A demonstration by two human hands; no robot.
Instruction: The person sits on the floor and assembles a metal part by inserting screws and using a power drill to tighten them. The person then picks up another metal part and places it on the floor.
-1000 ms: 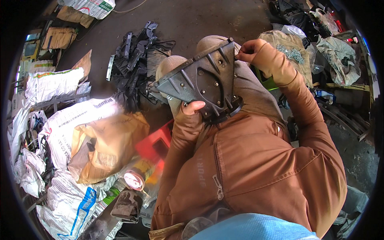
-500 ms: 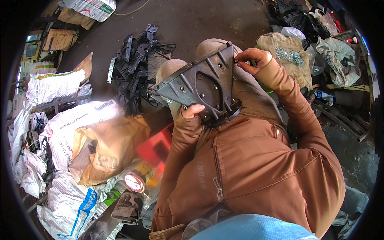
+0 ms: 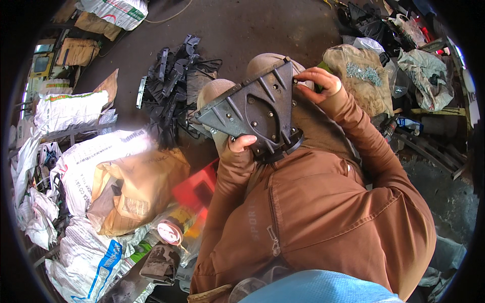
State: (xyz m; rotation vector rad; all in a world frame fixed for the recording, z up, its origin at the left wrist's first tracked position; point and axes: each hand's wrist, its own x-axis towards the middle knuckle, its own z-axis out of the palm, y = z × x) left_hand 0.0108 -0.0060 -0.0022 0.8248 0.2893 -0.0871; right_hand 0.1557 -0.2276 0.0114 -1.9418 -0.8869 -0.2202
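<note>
A black triangular plastic bracket [image 3: 262, 96] with ribs and an oval recess rests over my knees. My left hand [image 3: 241, 143] grips its lower left edge, thumb on top and the other fingers hidden underneath. Several small screw heads [image 3: 255, 123] show in the bracket's face. Thumb and fingers of my right hand [image 3: 322, 83] are pinched together at the bracket's right edge, near its upper corner. At their tips is a small screw [image 3: 296, 81], partly covered by the fingers.
Loose screws [image 3: 365, 73] lie heaped on a tan sack [image 3: 348, 55] at the right. A pile of black plastic parts [image 3: 174, 76] lies on the floor beyond my left knee. Paper and white sacks [image 3: 136, 182], plus a red tray [image 3: 198, 186], crowd my left side.
My right hand and the bracket have shifted very slightly in view. Both grips look the same, with the right fingers still at the bracket's right edge.
</note>
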